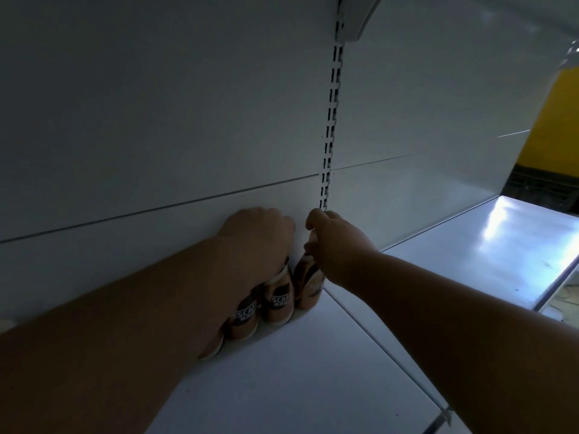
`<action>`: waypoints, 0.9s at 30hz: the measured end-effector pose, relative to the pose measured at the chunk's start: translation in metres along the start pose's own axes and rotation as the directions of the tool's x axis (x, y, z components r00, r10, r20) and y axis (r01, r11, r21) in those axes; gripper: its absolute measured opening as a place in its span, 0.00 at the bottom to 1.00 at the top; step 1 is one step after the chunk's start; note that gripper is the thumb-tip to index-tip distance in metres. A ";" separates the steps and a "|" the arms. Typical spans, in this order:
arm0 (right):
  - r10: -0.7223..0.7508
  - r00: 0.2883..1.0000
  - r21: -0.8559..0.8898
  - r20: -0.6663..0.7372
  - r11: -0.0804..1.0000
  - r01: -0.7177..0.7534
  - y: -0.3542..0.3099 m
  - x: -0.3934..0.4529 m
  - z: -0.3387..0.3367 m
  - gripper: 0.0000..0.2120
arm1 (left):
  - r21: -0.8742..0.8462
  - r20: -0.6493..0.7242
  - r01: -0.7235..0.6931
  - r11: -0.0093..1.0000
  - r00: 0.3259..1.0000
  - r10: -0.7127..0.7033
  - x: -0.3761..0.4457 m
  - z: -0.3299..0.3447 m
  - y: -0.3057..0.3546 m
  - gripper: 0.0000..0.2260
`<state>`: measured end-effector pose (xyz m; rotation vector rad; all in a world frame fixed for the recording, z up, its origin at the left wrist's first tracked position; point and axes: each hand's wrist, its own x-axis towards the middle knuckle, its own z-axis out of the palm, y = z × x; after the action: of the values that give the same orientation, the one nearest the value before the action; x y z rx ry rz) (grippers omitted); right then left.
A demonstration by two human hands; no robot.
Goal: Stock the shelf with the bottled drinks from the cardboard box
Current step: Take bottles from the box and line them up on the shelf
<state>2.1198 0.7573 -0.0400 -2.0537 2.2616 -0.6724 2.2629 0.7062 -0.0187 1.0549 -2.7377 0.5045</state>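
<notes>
Several brown coffee bottles with dark label bands stand in a row against the white back panel of the shelf [313, 364]. My left hand [260, 236] lies over the tops of the left bottles [277, 303], fingers wrapped down on them. My right hand [335, 245] pinches the top of the rightmost bottle [308, 286], which stands by the slotted upright. The caps are hidden under both hands. The cardboard box is out of view.
A slotted metal upright [330, 126] runs up the back panel, with a bracket [354, 17] of the shelf above. A neighbouring white shelf board [488, 242] extends to the right, with a yellow wall [554, 120] beyond.
</notes>
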 end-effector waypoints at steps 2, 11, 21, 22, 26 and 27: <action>0.009 0.999 0.002 0.038 1.000 -0.009 0.002 0.001 -0.004 0.16 | -0.030 0.006 -0.018 0.999 1.000 0.018 0.001 0.004 -0.001 0.11; -0.019 0.991 -0.090 0.135 0.995 0.031 -0.011 0.008 -0.009 0.15 | -0.051 0.115 0.046 0.998 0.993 -0.040 -0.001 -0.006 0.000 0.09; -0.020 0.993 0.025 0.115 1.000 0.017 -0.005 0.007 0.001 0.13 | -0.114 0.138 0.052 0.992 0.990 -0.036 0.000 -0.004 0.002 0.04; -0.026 0.994 0.033 0.104 0.999 0.022 -0.005 0.009 0.002 0.13 | -0.146 0.176 0.076 0.986 0.983 -0.050 0.001 -0.007 0.002 0.06; -0.003 0.998 0.074 0.062 0.997 -0.002 -0.003 0.015 0.009 0.13 | -0.160 0.219 0.102 0.982 0.974 -0.066 0.002 -0.013 0.002 0.09; -0.001 0.998 0.076 0.059 0.997 -0.004 -0.003 0.016 0.011 0.13 | -0.140 0.212 0.086 0.986 0.976 -0.055 0.002 -0.013 0.002 0.08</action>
<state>2.1237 0.7387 -0.0443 -2.0099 2.1710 -0.6768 2.2608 0.7110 -0.0067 1.2245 -2.8478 0.1838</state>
